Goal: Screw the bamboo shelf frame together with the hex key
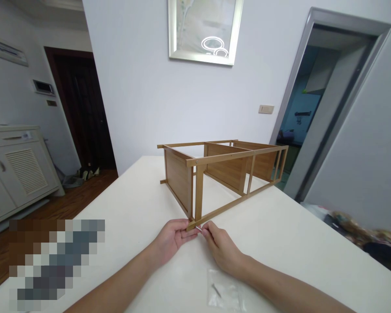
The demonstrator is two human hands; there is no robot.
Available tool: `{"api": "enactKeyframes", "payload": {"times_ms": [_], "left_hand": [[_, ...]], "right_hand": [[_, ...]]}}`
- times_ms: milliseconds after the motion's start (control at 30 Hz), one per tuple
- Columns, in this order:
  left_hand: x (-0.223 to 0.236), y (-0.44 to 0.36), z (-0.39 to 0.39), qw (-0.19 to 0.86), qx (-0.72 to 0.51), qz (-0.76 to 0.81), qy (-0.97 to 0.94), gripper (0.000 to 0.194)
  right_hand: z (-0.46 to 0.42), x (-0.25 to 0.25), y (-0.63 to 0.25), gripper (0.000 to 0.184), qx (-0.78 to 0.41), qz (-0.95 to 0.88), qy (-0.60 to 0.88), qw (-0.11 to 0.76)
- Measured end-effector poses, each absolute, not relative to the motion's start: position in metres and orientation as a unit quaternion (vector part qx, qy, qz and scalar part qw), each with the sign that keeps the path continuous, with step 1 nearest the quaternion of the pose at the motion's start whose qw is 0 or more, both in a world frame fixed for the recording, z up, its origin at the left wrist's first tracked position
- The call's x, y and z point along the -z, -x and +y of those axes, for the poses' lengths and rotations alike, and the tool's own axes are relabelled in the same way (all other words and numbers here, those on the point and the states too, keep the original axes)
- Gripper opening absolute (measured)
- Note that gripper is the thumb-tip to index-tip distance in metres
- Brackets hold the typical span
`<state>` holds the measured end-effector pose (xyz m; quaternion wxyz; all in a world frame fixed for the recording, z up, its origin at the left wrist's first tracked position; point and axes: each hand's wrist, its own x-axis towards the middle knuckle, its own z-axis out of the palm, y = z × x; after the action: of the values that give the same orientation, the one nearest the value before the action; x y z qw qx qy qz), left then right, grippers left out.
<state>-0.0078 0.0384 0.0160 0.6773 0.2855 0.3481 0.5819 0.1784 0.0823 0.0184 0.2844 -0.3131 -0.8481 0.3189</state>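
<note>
A bamboo shelf frame (pixel 221 171) lies on its side on a white table (pixel 296 243). My left hand (pixel 172 239) cups the near bottom corner of the frame, thumb and fingers pressed on the end of its lower rail. My right hand (pixel 220 248) pinches a small metal screw (pixel 198 228) at that same corner, its tip against the wood. Both hands meet at the corner near the table's middle.
A clear plastic bag (pixel 223 295) with a screw inside lies on the table beside my right wrist. A white cabinet (pixel 16 174) stands at the left, a dark door behind it. An open doorway is at the right, with clutter on the floor below it.
</note>
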Motion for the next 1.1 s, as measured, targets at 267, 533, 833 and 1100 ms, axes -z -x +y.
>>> {"api": "enactKeyframes", "payload": {"times_ms": [267, 533, 833, 1100], "left_hand": [[-0.013, 0.01, 0.04, 0.684, -0.581, 0.346, -0.274, 0.014], [-0.012, 0.011, 0.04, 0.689, -0.575, 0.338, -0.283, 0.017], [-0.01, 0.012, 0.041, 0.691, -0.571, 0.326, -0.3, 0.013], [-0.01, 0.012, 0.042, 0.697, -0.564, 0.335, -0.291, 0.011]], "right_hand": [[0.078, -0.018, -0.175, 0.022, -0.322, -0.843, 0.327, 0.28], [0.079, -0.013, -0.174, 0.023, -0.325, -0.838, 0.342, 0.276], [0.079, -0.018, -0.167, 0.023, -0.502, -0.724, 0.371, 0.295], [0.075, -0.026, -0.167, 0.018, -0.663, -0.601, 0.379, 0.237]]}}
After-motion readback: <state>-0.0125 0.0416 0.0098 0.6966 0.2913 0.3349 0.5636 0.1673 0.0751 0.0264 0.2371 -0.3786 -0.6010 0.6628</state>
